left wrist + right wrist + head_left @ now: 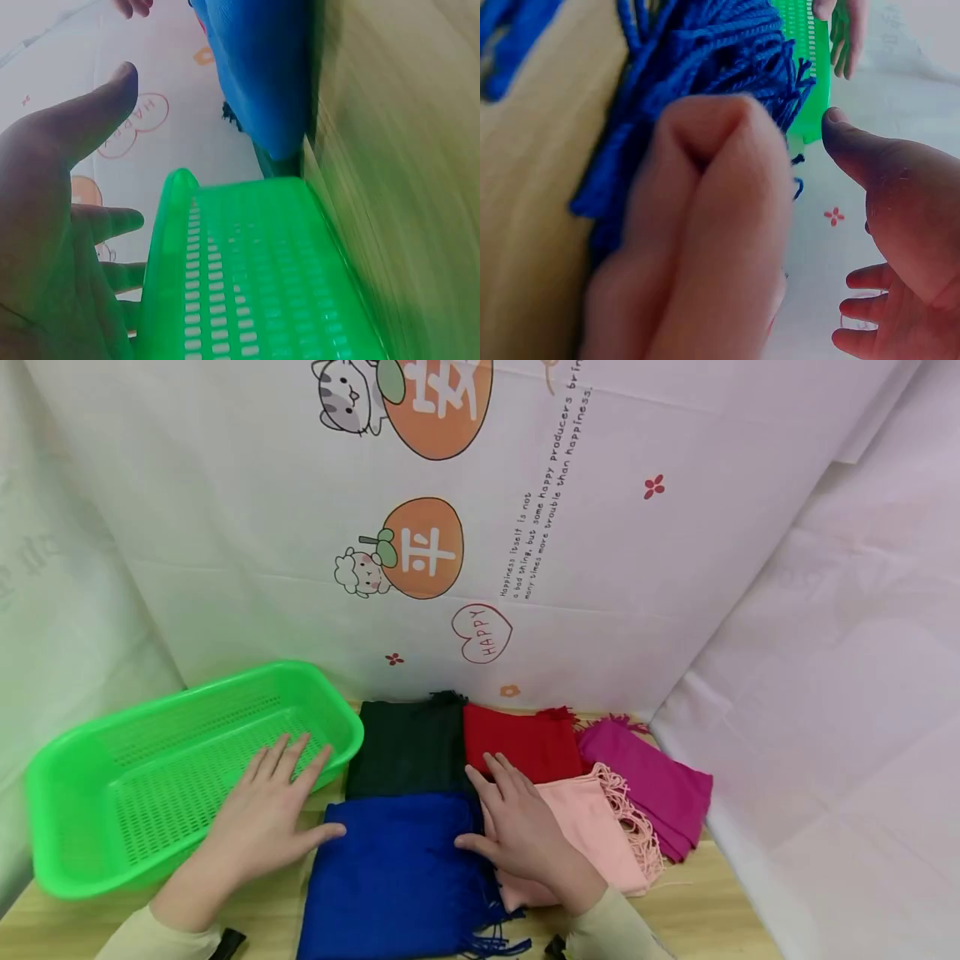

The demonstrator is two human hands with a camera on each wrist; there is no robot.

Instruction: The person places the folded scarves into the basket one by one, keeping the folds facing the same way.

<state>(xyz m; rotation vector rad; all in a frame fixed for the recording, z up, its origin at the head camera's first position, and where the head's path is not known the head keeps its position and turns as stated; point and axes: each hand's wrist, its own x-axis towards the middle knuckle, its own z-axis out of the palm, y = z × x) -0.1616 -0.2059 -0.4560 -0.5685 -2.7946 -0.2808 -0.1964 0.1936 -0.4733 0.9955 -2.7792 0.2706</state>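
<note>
My left hand (pixel 266 814) hovers by the near side of a green plastic basket (pixel 71 760), its fingers spread and holding nothing. In the left wrist view the palm lies beside the basket's perforated wall (pixel 240 262). My right hand (pixel 521 827), fingers extended, is over the border between a folded blue scarf (pixel 390 877) and a folded pink scarf (pixel 592 818). The right wrist view shows the blue fringe (pixel 720 52) and a blurred pink fold (pixel 720 217) apart from that hand. Behind lie a folded dark green scarf (pixel 405 747) and a folded red scarf (pixel 517 739).
At the right lies a folded magenta scarf (pixel 652 785), partly under the pink fringe. All of it rests on a wooden table (pixel 712 902). White cloth walls (pixel 600 568) with printed fruit, animals and lettering close in the back and both sides.
</note>
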